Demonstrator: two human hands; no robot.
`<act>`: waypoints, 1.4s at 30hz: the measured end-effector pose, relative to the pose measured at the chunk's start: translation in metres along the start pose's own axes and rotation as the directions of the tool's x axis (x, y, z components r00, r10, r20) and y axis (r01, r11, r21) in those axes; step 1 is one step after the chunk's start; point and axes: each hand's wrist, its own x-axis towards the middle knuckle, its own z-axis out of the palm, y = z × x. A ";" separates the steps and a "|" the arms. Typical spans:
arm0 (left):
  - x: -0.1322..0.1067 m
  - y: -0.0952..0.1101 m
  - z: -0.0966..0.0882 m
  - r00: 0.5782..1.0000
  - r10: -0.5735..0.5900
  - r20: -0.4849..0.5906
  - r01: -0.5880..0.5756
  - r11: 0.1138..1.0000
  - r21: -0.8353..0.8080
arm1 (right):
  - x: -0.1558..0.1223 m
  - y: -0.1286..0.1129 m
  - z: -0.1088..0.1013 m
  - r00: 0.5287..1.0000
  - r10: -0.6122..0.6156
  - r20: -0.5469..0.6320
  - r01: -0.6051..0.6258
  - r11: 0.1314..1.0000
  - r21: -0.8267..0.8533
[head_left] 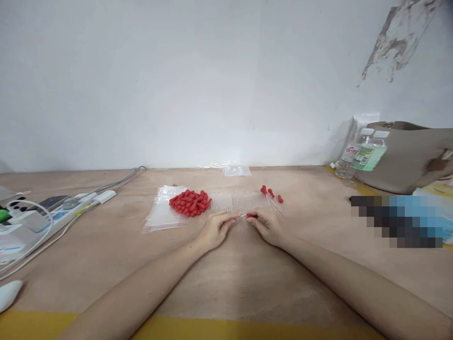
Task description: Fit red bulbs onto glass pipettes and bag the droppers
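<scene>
My left hand (218,228) pinches a thin clear dropper tube (243,216), its end pointing right. In my right hand (268,225) is a red rubber dropper bulb (250,215), which meets the tube's end; how far the tube sits inside is hidden by the fingers. Just beyond both hands lies a row of clear dropper tubes (226,201). Left of the row, a pile of red rubber bulbs (190,203) rests partly on clear plastic bags (164,216). Several droppers with red bulbs (271,192) lie beyond my right hand.
A power strip (67,208) with plugs and cables lies at the left, near a phone (49,203). Another plastic bag (237,171) is by the wall. Two bottles (370,153) and a grey bag (410,151) stand at the back right. A pixelated patch covers something blue and dark.
</scene>
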 end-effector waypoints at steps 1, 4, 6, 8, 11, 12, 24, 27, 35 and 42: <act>0.000 0.000 0.000 1.000 0.015 0.013 -0.015 1.000 0.000 | 0.000 0.001 0.000 1.000 0.000 -0.003 0.000 1.000 0.000; 0.000 -0.001 0.001 0.996 0.086 0.039 -0.087 0.996 0.015 | -0.002 0.002 0.000 1.000 -0.002 -0.019 0.001 1.000 -0.020; 0.000 -0.004 0.001 0.990 0.132 0.045 -0.134 0.990 0.042 | -0.002 0.001 -0.001 1.000 -0.009 -0.026 0.009 0.999 -0.031; -0.001 -0.007 0.002 0.984 0.170 0.054 -0.174 0.982 0.079 | -0.003 0.000 -0.002 0.999 -0.024 -0.021 0.024 0.999 -0.032; -0.002 -0.012 0.001 0.974 0.210 0.088 -0.221 0.964 0.146 | -0.005 -0.001 -0.002 0.999 -0.051 0.000 0.051 0.998 -0.034; -0.003 -0.012 0.000 0.970 0.219 0.105 -0.235 0.957 0.169 | -0.005 -0.001 -0.003 0.998 -0.061 0.005 0.061 0.997 -0.041; -0.004 -0.008 0.001 0.939 0.283 0.198 -0.335 0.882 0.330 | -0.009 0.003 -0.004 0.978 -0.153 0.143 0.176 0.971 -0.160; -0.004 -0.008 0.004 0.938 0.296 0.181 -0.342 0.875 0.343 | -0.009 0.003 -0.004 0.969 -0.185 0.166 0.216 0.956 -0.198; -0.004 0.000 0.006 0.963 0.195 0.184 -0.244 0.922 0.300 | -0.007 -0.001 -0.004 0.959 -0.191 0.208 0.236 0.947 -0.219; -0.002 -0.002 0.011 0.992 0.081 0.099 -0.096 0.981 0.166 | 0.001 0.004 -0.009 0.980 -0.099 0.171 0.109 0.993 -0.052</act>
